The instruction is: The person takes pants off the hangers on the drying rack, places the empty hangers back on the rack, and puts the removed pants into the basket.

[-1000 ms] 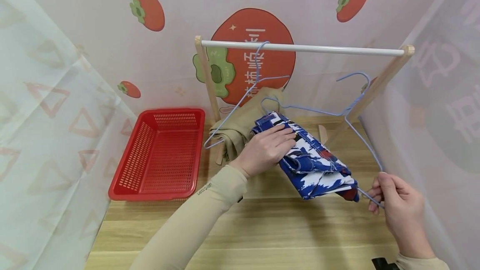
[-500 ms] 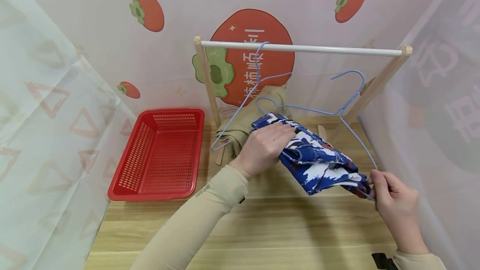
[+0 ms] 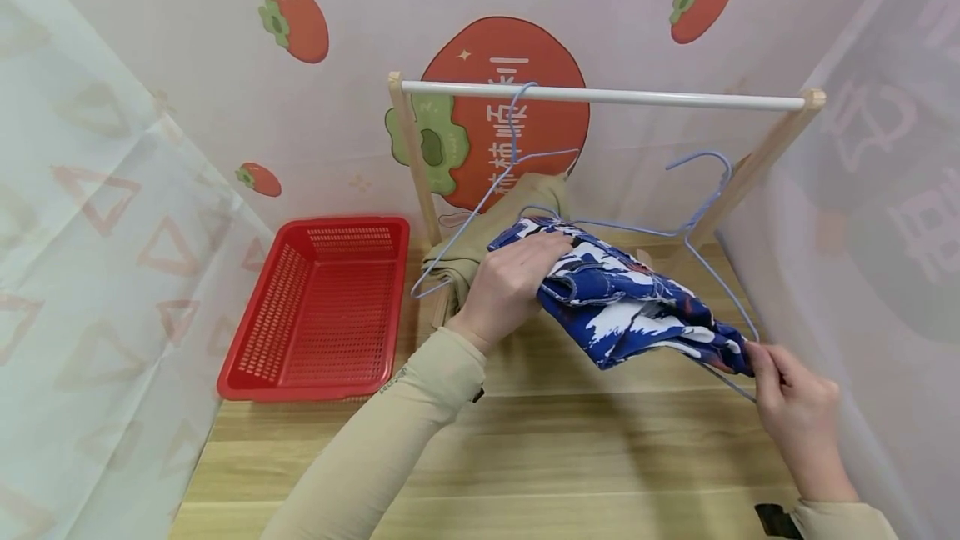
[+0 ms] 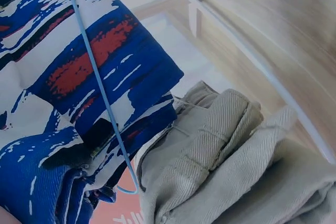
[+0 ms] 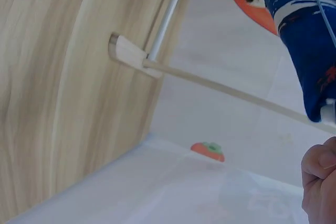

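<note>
Folded blue, white and red patterned pants hang over the bottom wire of a light blue wire hanger in front of the rack. My left hand grips their upper left end, its thumb hidden. At their lower right end, my right hand pinches the cloth near the hanger's right corner. The right wrist view shows part of the right hand below the pants. In the left wrist view, the hanger's wire crosses the pants.
A wooden rack with a white rail stands behind. From it hangs another blue hanger bearing folded khaki pants. A red plastic basket sits at left on the wooden table. Printed cloth walls enclose the sides and back.
My right hand has gone from holding the hanger's lower right corner to pinching the pants' end, which is pulled further out along the wire. The left hand has shifted slightly left with the cloth.
</note>
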Demonstrator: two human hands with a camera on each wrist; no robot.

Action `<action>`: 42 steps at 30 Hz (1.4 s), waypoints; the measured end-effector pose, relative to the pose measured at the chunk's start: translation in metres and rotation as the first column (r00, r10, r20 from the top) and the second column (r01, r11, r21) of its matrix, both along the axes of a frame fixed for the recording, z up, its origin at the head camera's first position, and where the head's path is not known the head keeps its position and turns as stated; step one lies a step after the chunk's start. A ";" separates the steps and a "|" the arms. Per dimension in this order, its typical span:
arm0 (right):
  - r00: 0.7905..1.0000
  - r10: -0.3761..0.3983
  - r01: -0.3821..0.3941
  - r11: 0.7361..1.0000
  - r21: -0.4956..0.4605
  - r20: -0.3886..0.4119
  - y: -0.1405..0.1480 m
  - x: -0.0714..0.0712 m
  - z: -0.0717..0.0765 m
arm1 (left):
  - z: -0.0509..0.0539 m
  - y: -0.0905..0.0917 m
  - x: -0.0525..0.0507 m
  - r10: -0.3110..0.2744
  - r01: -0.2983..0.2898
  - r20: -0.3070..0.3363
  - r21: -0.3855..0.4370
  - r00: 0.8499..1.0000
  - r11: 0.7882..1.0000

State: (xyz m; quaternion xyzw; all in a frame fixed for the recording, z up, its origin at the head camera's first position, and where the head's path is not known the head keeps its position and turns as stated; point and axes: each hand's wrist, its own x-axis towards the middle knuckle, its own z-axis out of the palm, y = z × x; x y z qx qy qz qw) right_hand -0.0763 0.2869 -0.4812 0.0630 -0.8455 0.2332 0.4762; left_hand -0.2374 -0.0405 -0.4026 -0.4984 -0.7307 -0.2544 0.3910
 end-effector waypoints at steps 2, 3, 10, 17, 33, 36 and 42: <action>1.000 0.001 -0.001 1.000 0.014 -0.002 0.003 -0.001 -0.002 | 0.000 -0.001 0.000 -0.004 0.004 0.014 0.002 1.000 1.000; 1.000 0.001 -0.001 1.000 0.024 -0.003 0.004 -0.001 -0.003 | -0.001 -0.001 0.000 -0.006 0.006 0.020 0.005 1.000 1.000; 0.999 -0.026 0.027 0.999 0.044 -0.018 0.013 -0.004 -0.009 | -0.002 -0.003 -0.002 -0.008 0.002 0.069 0.074 0.998 0.997; 0.999 -0.051 0.052 0.996 0.070 -0.010 0.018 -0.002 -0.018 | 0.000 -0.006 0.001 0.026 -0.050 0.162 0.146 0.987 0.988; 0.990 -0.125 0.112 0.980 0.165 0.071 0.013 -0.001 -0.026 | 0.012 -0.001 0.008 -0.025 -0.008 0.159 0.202 0.987 0.979; 0.990 -0.104 0.092 0.987 0.133 0.092 0.013 0.000 -0.024 | 0.017 -0.004 0.011 -0.027 -0.006 0.167 0.193 0.986 0.981; 0.999 -0.042 0.039 0.990 0.135 0.020 0.019 -0.005 -0.026 | 0.023 -0.009 0.014 -0.052 0.015 0.178 0.206 0.983 0.978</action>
